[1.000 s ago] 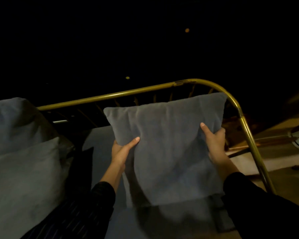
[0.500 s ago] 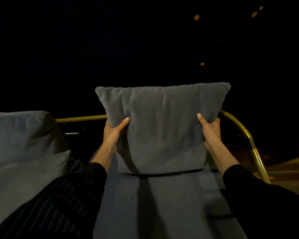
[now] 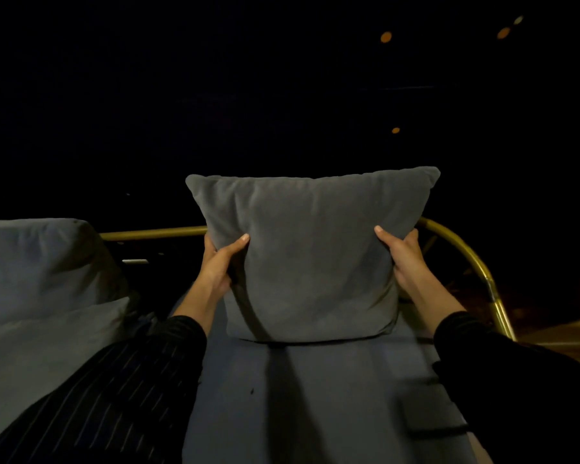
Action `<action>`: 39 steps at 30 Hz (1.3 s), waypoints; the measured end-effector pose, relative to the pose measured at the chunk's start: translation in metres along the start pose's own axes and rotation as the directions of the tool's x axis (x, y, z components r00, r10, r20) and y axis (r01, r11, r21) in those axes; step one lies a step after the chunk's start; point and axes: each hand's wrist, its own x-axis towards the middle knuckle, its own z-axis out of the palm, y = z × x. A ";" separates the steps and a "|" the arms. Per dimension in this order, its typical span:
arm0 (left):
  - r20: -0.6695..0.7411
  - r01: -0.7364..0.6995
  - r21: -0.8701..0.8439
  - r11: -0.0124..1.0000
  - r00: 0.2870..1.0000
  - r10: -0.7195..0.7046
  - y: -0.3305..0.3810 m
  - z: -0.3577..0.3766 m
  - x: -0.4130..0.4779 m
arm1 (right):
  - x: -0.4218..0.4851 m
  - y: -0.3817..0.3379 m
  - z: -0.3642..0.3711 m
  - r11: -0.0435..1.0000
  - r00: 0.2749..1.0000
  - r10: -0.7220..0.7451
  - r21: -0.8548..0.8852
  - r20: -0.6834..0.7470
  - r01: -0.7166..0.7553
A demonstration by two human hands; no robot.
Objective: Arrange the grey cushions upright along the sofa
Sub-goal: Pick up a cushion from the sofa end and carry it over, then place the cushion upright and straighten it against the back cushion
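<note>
A square grey cushion [image 3: 312, 256] stands upright on the sofa seat [image 3: 315, 396], its bottom edge resting on the seat pad in front of the brass back rail [image 3: 154, 233]. My left hand [image 3: 220, 262] grips its left edge and my right hand [image 3: 404, 257] grips its right edge, thumbs on the front face. Two more grey cushions sit at the left: an upper one [image 3: 37, 262] leaning upright and a lower one [image 3: 47, 349] in front of it.
The brass rail curves down at the right end [image 3: 482, 279] of the sofa. A dark flat object [image 3: 429, 416] lies on the seat at the right. Beyond the rail everything is dark, with a few small orange lights. A lit floor strip shows at far right.
The cushion went from hanging in the air in front of the rail to standing on the seat. The view tilted up, and between the last two frames little moved.
</note>
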 end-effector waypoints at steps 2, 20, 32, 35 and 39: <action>0.009 -0.027 -0.009 1.000 1.000 0.027 0.003 0.000 -0.004 | -0.001 0.000 -0.002 0.999 1.000 -0.015 0.051 0.005 0.015; -0.265 0.089 0.393 0.915 0.964 0.020 0.003 0.031 -0.015 | -0.025 -0.002 0.005 0.944 0.988 0.063 -0.311 -0.143 -0.105; -0.060 -0.217 0.639 0.738 0.942 0.330 0.022 -0.085 -0.105 | -0.141 0.052 0.096 0.603 0.991 0.128 -0.792 -0.028 -0.100; -0.065 -0.314 0.693 0.648 0.869 0.491 0.037 -0.164 -0.126 | -0.191 0.067 0.162 0.559 0.967 0.165 -0.826 0.193 0.069; -0.196 -0.179 0.839 0.515 0.783 0.590 0.051 -0.298 -0.147 | -0.269 0.089 0.255 0.524 0.863 0.219 -0.801 0.455 0.289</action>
